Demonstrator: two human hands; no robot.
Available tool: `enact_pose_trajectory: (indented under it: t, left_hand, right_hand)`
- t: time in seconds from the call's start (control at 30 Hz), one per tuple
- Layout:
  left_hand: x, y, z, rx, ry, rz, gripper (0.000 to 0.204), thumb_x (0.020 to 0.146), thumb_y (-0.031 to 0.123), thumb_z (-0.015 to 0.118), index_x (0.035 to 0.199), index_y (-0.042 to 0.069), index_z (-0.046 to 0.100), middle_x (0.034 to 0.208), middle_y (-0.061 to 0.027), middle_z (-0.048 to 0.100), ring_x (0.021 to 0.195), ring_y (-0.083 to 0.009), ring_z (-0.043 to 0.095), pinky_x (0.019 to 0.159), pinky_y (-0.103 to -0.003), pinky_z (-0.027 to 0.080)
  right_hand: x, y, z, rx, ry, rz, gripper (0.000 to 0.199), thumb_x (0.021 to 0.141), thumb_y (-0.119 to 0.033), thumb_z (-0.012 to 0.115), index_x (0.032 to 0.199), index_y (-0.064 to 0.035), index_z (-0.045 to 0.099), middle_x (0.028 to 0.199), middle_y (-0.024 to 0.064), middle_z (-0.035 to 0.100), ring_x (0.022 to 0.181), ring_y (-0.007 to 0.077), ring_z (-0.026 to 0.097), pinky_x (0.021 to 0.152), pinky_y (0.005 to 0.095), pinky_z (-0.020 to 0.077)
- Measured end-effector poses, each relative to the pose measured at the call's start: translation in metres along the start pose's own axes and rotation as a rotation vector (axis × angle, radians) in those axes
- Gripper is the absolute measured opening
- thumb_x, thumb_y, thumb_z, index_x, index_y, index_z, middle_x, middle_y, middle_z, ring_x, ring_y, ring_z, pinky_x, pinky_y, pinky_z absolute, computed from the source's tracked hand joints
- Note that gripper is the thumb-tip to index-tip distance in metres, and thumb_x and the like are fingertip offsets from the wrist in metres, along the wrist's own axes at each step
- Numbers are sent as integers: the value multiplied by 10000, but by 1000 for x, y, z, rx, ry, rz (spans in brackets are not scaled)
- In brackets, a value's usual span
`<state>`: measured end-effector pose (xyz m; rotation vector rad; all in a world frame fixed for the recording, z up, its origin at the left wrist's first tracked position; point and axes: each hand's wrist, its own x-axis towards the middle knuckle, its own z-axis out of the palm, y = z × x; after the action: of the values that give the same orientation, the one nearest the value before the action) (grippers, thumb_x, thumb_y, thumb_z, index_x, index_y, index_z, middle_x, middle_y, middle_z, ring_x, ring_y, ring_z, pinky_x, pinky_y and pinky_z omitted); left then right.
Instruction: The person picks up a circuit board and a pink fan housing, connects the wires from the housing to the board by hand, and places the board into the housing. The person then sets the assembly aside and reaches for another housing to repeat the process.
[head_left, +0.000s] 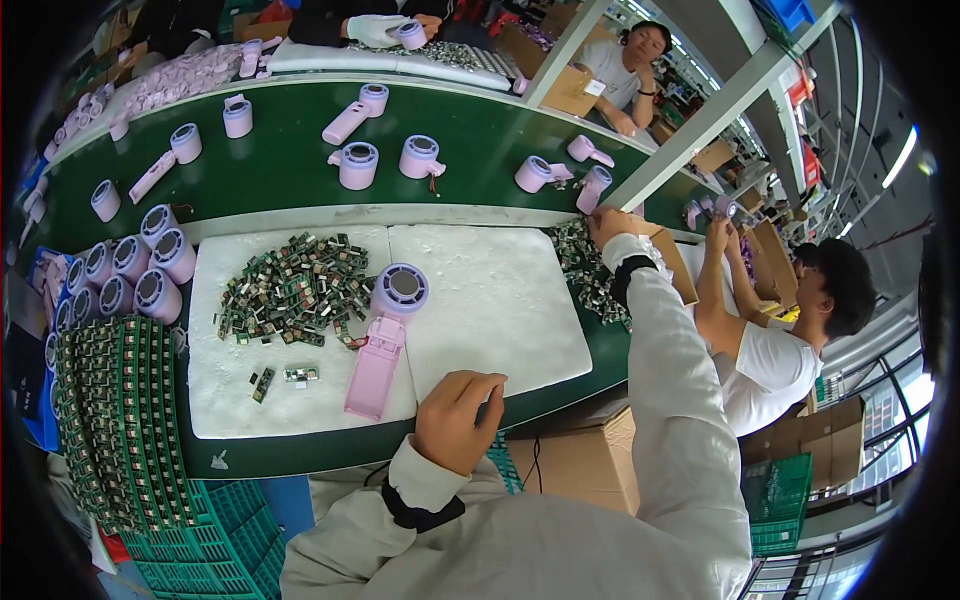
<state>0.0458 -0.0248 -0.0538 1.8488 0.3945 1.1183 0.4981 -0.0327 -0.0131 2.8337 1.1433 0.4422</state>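
Note:
My left hand [458,422] is at the front edge of the white foam mat [490,300], fingers curled inward, with nothing visible in them. My right hand [612,228] reaches out to the near edge of the green belt. Its fingers close on the lower end of a purple handheld fan [596,182], though they are partly hidden. Across the mat's middle lies another handheld fan with a round lilac head [404,288] and an opened pink handle [376,370]. Left of it is a pile of small green circuit boards [295,290]. Two single boards [300,374] lie in front of the pile.
Several fans [358,165] lie along the green belt [290,150]. Fan heads [155,292] cluster at the left, behind stacked circuit-board panels [120,420]. More boards [585,265] and a cardboard box [672,262] lie by my right arm. A co-worker [765,350] sits at the right.

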Motion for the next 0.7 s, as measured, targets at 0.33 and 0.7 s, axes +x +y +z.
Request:
enact_pose_trajectory:
  t: [0.33,0.7]
  left_hand:
    - [0,-2,6,31,-6,57,192,835,-32,730,1013,35,702,874,-121,674,826,-315,664,716,-398,541]
    - [1,-2,6,86,-23,99,205,829,-65,726,1008,32,710,865,-131,672,808,-324,652,699,-397,527]
  right_hand:
    - [16,29,0,55,-154,-279,277,925,-287,624,1056,-104,785,995,196,762,934,410,725,884,480,576]
    - [1,-12,-4,432,91,-265,431,956,-479,647,1120,-94,748,1070,206,748,1055,409,694,950,463,541]
